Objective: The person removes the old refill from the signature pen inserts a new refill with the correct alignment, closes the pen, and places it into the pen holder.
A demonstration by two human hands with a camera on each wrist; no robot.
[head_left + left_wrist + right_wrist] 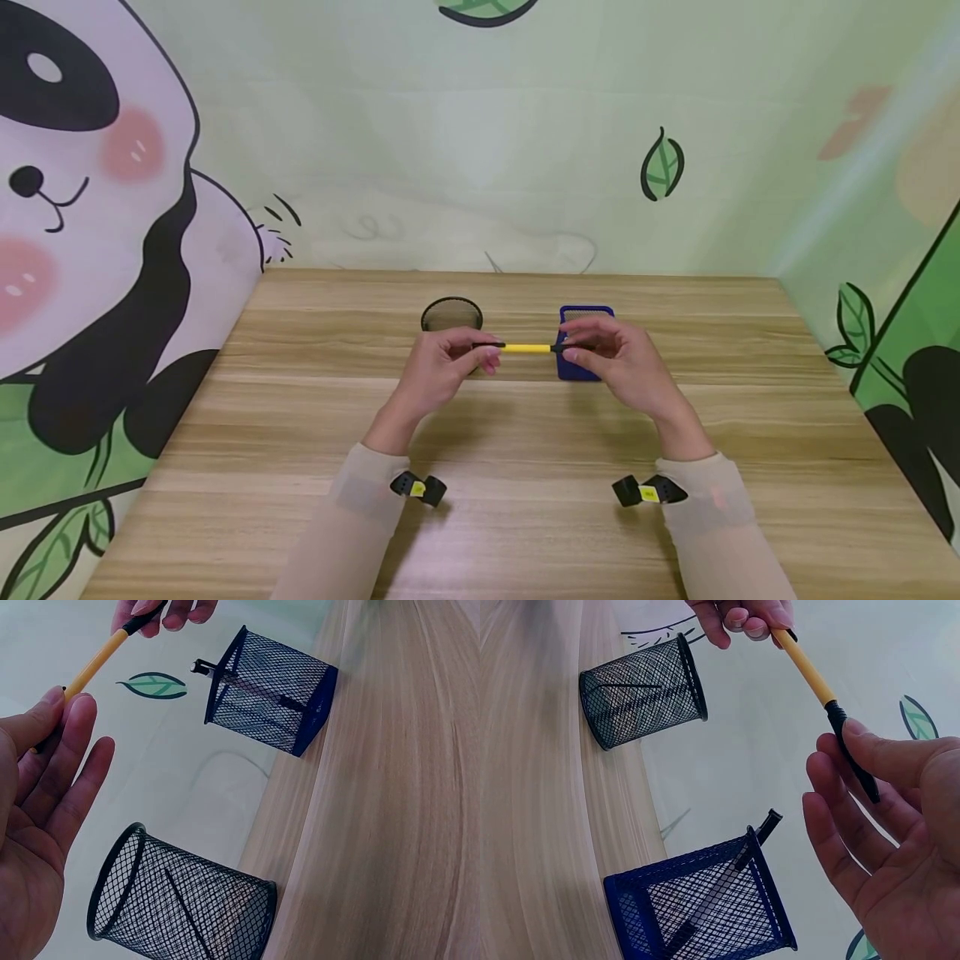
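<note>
A yellow pen [527, 348] with black ends is held level between both hands above the table. My left hand [441, 367] pinches one black end between thumb and fingers. At the other end, the black grip and tip, my right hand [628, 364] pinches the pen the same way. Behind the left hand stands a round black mesh pen holder [187, 896], partly hidden in the head view. A square blue mesh pen holder [705, 907] stands behind the right hand, with a dark-ended pen [769, 823] leaning in it and sticking out over its rim.
The holders stand apart on a wood-grain table [517, 517], towards its back edge. Behind it rises a pale green wall covering [480, 167] printed with leaves and a panda [97, 183]. Both forearms reach in from the front edge.
</note>
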